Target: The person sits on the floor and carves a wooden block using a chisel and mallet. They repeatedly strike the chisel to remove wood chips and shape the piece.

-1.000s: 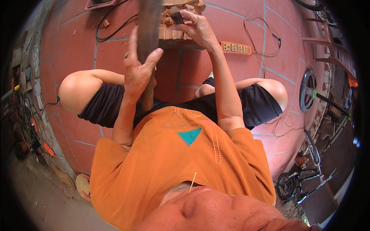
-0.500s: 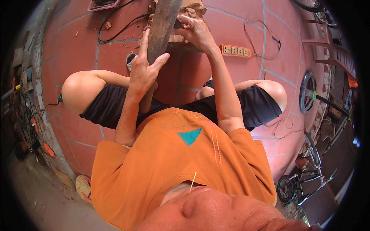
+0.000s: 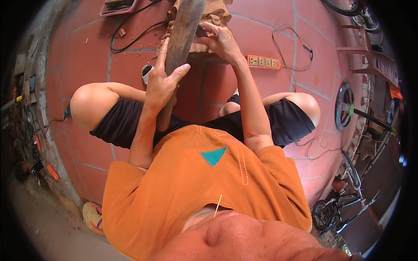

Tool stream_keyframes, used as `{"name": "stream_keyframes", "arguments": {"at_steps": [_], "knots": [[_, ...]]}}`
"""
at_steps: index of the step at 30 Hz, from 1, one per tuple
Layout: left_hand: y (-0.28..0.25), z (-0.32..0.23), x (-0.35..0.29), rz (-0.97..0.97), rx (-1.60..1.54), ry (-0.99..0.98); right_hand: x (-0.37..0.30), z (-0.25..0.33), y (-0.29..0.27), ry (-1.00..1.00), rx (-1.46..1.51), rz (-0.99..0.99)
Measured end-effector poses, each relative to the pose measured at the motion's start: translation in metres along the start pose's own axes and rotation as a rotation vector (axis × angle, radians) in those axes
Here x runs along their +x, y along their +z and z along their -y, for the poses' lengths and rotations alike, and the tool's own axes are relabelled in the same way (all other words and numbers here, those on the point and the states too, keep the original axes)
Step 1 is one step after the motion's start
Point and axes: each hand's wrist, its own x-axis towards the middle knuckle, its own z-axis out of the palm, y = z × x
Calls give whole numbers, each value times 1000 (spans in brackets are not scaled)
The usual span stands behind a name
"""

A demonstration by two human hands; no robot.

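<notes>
Left hand (image 3: 162, 85): wrapped around the lower part of a long dark wooden plank (image 3: 185, 30), thumb spread to the right side, fingers laid up along its left edge; it has hold of the plank.
Right hand (image 3: 220, 41): fingers curled, pressing on the plank's right edge and on the carved wood block (image 3: 209, 19) behind it; how tightly it closes cannot be told.
Plank: one, standing tilted, rising from between the person's knees toward the far edge of the floor.
Carved block: one, light brown, touching the plank at the far edge of the red tiled floor (image 3: 278, 87).
Power strip (image 3: 263, 62): one, orange, long and flat, just right of the right hand, its cable looping beyond.
Wood chips (image 3: 122, 32): several, scattered at the far left.
Woven fan (image 3: 93, 217): one, round, near the left corner.
Bicycle (image 3: 344, 204): one, at the right edge.
</notes>
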Motion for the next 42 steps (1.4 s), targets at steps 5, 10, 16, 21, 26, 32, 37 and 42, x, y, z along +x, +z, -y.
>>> {"name": "stream_keyframes", "arguments": {"at_steps": [5, 10, 16, 21, 26, 32, 37, 42], "knots": [[-5, -5, -2, 6, -264, -99, 0, -14, -14, 51, 230, -39], [-13, -16, -6, -22, -262, -55, -9, -18, -28, 83, 234, -95], [-13, -13, -7, -15, -318, -15, -5, -11, -29, 12, 249, -115], [-12, -10, -5, -3, -368, -26, -1, 9, -21, -30, 4, 43], [-11, -7, -6, -40, -364, -44, 3, 3, -16, -77, 45, 44], [-13, -6, -4, -59, -367, -51, 2, 1, -22, -26, -64, 111], [-12, -1, 2, -69, -327, -64, 8, -9, -27, -10, -74, 212], [-8, 5, 3, -67, -319, -89, 10, -14, -22, -215, -77, 236]]}}
